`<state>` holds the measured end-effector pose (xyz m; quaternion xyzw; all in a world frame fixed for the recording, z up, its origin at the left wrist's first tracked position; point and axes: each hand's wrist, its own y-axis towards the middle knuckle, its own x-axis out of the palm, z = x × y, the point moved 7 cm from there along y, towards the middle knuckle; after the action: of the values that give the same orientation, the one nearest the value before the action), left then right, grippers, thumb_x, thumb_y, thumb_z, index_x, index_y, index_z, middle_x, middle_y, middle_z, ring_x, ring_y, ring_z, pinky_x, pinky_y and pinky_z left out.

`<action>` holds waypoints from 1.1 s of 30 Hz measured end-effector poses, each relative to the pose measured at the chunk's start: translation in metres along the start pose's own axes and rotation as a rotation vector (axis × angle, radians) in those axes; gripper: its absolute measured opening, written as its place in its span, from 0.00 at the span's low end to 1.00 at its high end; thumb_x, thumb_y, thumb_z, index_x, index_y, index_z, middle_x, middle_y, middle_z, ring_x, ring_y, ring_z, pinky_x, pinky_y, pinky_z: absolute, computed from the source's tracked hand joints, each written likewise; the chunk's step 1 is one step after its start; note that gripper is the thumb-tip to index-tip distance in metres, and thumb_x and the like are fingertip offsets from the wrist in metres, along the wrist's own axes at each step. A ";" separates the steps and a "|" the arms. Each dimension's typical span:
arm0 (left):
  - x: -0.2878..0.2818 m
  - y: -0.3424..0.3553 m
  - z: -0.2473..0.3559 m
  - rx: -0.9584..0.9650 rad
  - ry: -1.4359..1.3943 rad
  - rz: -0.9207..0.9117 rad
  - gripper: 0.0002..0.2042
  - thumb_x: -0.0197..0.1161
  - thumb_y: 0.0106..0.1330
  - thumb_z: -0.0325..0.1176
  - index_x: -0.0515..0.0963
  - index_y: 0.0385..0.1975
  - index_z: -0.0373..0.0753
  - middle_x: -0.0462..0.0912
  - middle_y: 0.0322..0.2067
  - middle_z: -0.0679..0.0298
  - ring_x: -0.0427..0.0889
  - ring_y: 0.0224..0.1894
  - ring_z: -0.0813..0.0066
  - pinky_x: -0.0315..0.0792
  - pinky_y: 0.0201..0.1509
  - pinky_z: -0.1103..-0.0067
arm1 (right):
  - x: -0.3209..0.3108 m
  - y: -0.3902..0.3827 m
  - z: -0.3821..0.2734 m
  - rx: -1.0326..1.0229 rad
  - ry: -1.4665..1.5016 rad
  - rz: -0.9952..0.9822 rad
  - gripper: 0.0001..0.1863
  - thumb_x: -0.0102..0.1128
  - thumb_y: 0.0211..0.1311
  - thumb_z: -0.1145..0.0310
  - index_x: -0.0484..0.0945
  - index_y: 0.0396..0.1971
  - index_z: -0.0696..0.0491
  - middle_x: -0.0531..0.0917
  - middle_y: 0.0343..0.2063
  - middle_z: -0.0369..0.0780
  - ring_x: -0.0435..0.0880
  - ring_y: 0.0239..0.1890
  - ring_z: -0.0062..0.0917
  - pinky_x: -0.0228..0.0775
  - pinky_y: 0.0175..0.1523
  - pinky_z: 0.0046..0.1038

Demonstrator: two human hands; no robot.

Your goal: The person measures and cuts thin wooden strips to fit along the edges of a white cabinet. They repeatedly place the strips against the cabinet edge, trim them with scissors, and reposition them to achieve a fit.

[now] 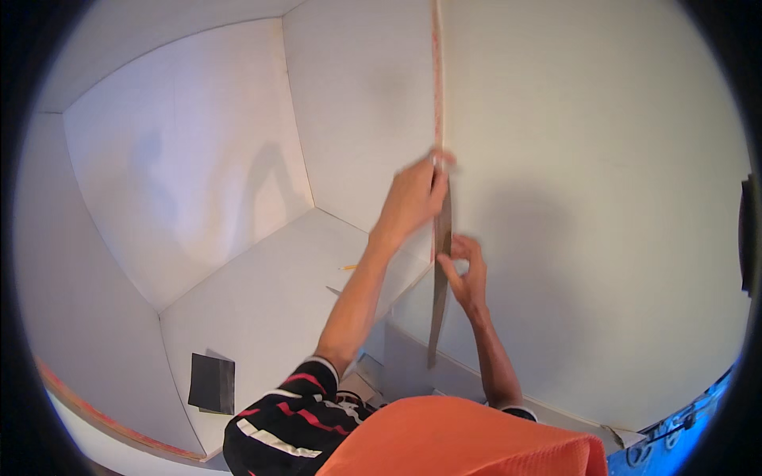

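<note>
A long, thin grey-brown strip (438, 309) runs down along the upright panel edge (437, 87), which is bare and reddish higher up. The strip's lower end hangs free and narrows to a tip. My left hand (410, 198) is closed at the top of the strip, its fingers curled around the panel edge and slightly blurred. Lower down, my right hand (471, 274) pinches the strip from the right, with the thumb at its face and the fingers partly behind it.
White panels form an open cabinet to the left. On its inner surface lie a yellow pencil (347, 267) and a black sheet (212, 383). A broad white panel (619, 198) stands right. Orange fabric (460, 436) covers the lower middle; something blue (686, 432) sits at lower right.
</note>
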<state>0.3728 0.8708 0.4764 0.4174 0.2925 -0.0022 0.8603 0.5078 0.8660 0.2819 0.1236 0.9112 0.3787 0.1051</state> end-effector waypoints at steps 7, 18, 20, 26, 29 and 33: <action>-0.059 0.121 0.068 0.477 0.265 0.343 0.14 0.59 0.68 0.31 0.77 0.52 0.40 0.82 0.25 0.55 0.85 0.30 0.59 0.77 0.39 0.68 | -0.004 0.124 -0.072 -0.484 -0.039 0.215 0.20 0.72 0.63 0.67 0.79 0.53 0.57 0.85 0.45 0.42 0.85 0.39 0.27 0.78 0.43 0.30; -0.102 0.230 -0.006 0.307 0.097 0.592 0.20 0.68 0.65 0.42 0.77 0.52 0.37 0.85 0.38 0.56 0.86 0.39 0.57 0.79 0.47 0.66 | 0.028 0.316 -0.154 -0.582 -0.393 0.305 0.21 0.71 0.59 0.58 0.84 0.49 0.54 0.88 0.41 0.46 0.88 0.40 0.40 0.80 0.45 0.39; -0.098 0.236 -0.028 0.260 0.134 0.555 0.24 0.69 0.66 0.44 0.75 0.54 0.33 0.84 0.43 0.57 0.85 0.40 0.66 0.79 0.45 0.72 | 0.028 0.336 -0.163 -0.576 -0.428 0.295 0.21 0.70 0.60 0.56 0.85 0.49 0.53 0.88 0.40 0.47 0.88 0.42 0.43 0.80 0.47 0.41; -0.103 0.250 -0.054 0.173 0.070 0.497 0.24 0.69 0.67 0.47 0.78 0.51 0.31 0.85 0.41 0.58 0.85 0.41 0.72 0.78 0.46 0.75 | 0.029 0.371 -0.186 -0.569 -0.459 0.284 0.22 0.66 0.62 0.52 0.87 0.48 0.51 0.88 0.42 0.48 0.87 0.46 0.46 0.79 0.50 0.43; -0.109 0.256 -0.040 0.232 0.068 0.517 0.22 0.69 0.67 0.47 0.80 0.46 0.32 0.86 0.39 0.59 0.85 0.40 0.72 0.78 0.44 0.76 | 0.029 0.378 -0.194 -0.626 -0.477 0.271 0.21 0.66 0.62 0.53 0.87 0.48 0.51 0.88 0.42 0.49 0.87 0.46 0.46 0.79 0.50 0.43; -0.115 0.265 -0.021 0.234 0.009 0.482 0.20 0.69 0.66 0.47 0.81 0.43 0.33 0.87 0.38 0.59 0.85 0.38 0.71 0.79 0.43 0.75 | 0.031 0.379 -0.200 -0.637 -0.567 0.252 0.16 0.64 0.61 0.57 0.87 0.43 0.51 0.86 0.38 0.47 0.87 0.44 0.43 0.80 0.50 0.42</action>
<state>0.3327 1.0307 0.7147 0.5718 0.1862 0.1707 0.7805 0.4762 1.0011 0.6883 0.2942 0.6620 0.6015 0.3368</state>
